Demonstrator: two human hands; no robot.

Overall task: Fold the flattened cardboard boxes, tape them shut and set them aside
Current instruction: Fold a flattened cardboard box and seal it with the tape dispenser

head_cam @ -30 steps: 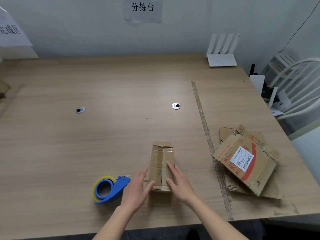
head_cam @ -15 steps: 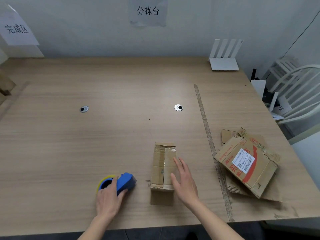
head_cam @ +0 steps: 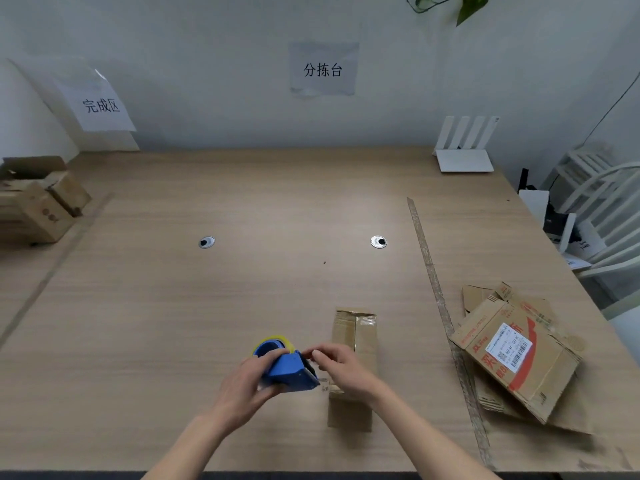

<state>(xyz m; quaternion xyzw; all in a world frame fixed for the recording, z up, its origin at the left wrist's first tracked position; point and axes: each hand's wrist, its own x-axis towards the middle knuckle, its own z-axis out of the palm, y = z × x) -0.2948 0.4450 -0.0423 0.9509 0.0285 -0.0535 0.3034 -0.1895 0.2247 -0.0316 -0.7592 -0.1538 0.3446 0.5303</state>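
Several finished cardboard boxes (head_cam: 41, 206) sit stacked at the far left of the wooden table (head_cam: 173, 323). Nearer the front edge, the left hand (head_cam: 247, 382) grips a blue tape dispenser (head_cam: 285, 367), lifted just beside the small folded box (head_cam: 353, 344). The right hand (head_cam: 341, 367) pinches at the dispenser's front end, over that box. Flattened cardboard boxes (head_cam: 512, 355) lie heaped at right.

A wide stretch of bare table (head_cam: 242, 289) lies open ahead and to the left. The near right is blocked by a small folded box (head_cam: 355, 337) and, beyond a tape strip (head_cam: 436, 282), flattened cardboard (head_cam: 512, 351). The far left edge is taken by stacked boxes (head_cam: 38, 202), the far right corner by a router (head_cam: 464, 147).
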